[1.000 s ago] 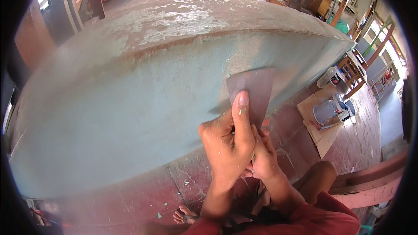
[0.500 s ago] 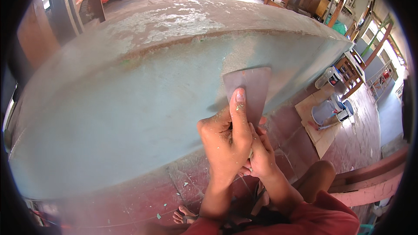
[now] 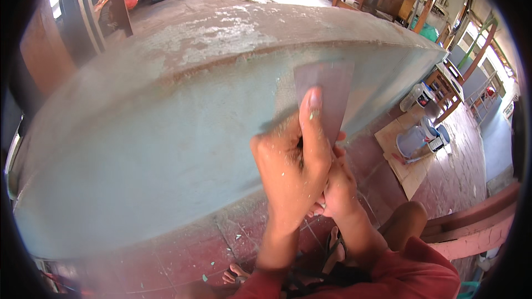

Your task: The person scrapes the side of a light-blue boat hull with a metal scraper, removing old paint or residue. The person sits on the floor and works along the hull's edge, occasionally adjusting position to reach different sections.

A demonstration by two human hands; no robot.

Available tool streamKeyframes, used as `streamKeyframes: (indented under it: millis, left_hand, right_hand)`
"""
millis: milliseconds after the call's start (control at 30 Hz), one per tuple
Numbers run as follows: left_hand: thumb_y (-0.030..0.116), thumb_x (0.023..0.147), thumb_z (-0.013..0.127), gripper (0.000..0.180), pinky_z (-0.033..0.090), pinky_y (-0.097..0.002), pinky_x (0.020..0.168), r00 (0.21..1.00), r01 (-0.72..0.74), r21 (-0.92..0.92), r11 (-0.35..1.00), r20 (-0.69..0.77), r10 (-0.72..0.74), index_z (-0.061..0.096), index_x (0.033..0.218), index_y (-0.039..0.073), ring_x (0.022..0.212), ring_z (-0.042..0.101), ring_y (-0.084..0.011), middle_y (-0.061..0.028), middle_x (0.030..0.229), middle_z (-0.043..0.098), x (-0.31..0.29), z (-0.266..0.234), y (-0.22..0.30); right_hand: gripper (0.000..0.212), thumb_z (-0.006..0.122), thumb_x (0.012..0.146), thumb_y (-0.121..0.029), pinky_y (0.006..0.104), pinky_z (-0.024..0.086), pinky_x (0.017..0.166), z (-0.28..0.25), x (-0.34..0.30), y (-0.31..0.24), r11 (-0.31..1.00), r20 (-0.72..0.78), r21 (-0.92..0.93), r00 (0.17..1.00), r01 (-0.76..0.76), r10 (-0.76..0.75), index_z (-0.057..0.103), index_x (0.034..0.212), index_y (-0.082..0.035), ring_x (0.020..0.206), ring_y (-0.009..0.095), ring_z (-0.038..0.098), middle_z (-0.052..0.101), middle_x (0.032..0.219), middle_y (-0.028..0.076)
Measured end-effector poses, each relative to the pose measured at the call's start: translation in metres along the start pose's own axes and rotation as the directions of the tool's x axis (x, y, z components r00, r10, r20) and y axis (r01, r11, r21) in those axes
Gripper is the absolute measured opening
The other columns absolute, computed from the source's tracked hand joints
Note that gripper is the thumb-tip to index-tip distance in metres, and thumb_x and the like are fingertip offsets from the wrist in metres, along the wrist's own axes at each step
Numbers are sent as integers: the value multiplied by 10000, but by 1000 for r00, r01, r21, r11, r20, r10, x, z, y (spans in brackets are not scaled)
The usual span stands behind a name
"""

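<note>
A broad metal scraper (image 3: 328, 86) lies with its wide edge against the pale blue side of a low wall (image 3: 166, 149). My left hand (image 3: 293, 160) grips it, thumb stretched along the blade. Lower down, my right hand (image 3: 339, 188) is closed around the scraper's handle end, which the fingers mostly hide. Beside the blade, a strip of the blue paint is scraped to a rough beige. Small paint flecks stick to my left thumb and hand.
Flaking paint covers the wall's top ledge (image 3: 221, 27). Paint chips lie on the red tiled floor (image 3: 183, 266). At the right, plastic buckets (image 3: 411, 141) stand on a cardboard sheet (image 3: 410, 180), near a wooden stool (image 3: 445, 91). A pink beam (image 3: 471, 224) runs at lower right.
Both hands have pushed the scraper up the wall and slightly right, bringing its edge closer to the ledge. The grip is the same.
</note>
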State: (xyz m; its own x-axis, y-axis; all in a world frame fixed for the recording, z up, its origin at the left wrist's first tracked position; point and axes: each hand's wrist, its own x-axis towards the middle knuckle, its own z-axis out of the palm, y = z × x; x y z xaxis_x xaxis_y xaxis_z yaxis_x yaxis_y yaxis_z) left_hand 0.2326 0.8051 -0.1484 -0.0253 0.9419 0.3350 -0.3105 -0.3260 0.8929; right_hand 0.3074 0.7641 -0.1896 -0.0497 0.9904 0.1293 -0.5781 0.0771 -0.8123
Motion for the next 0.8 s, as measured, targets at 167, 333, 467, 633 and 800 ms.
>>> streamKeyframes:
  millis: [167,333,467,633,800]
  left_hand:
    - [337,982,489,548,336,-221,378,999,7,55,998,-36,-5,651,640,-60,402,470,-67,-75,499,587,-8,-3,-7]
    - [236,964,519,473,390,-254,400,999,-23,-46,999,-37,22,622,610,-59,429,540,-89,-84,473,571,4,-1,7]
    - [198,956,534,464,414,-267,405,998,-35,-43,998,-61,32,594,573,-57,434,568,-103,-87,453,560,1,-3,11]
    - [199,959,532,475,423,-261,409,999,30,-53,998,-26,-32,581,563,-58,445,582,-109,-86,458,559,0,-7,17]
    - [200,962,530,463,434,-261,412,1000,7,-109,994,-28,-10,592,582,-59,461,604,-125,-87,466,563,0,-4,19]
  right_hand:
    - [289,320,1033,-300,215,304,275,-2,-12,4,998,-23,-34,998,-60,59,436,864,-97,348,52,352,387,575,-21]
    - [304,326,1032,-318,214,303,281,10,-1,-8,996,-15,-83,1000,-28,26,438,858,-96,353,52,357,379,560,-31]
    - [311,340,1028,-331,214,298,285,14,-6,-5,995,7,-96,1000,-14,15,445,851,-98,356,47,357,380,561,-34]
    - [305,352,1026,-336,215,299,287,21,-9,-5,997,-54,-78,998,-29,25,451,856,-102,358,43,365,387,562,-34]
    - [285,370,1020,-346,219,316,282,21,-8,-4,998,-22,-59,1000,0,-2,462,893,-107,356,45,372,391,571,-33]
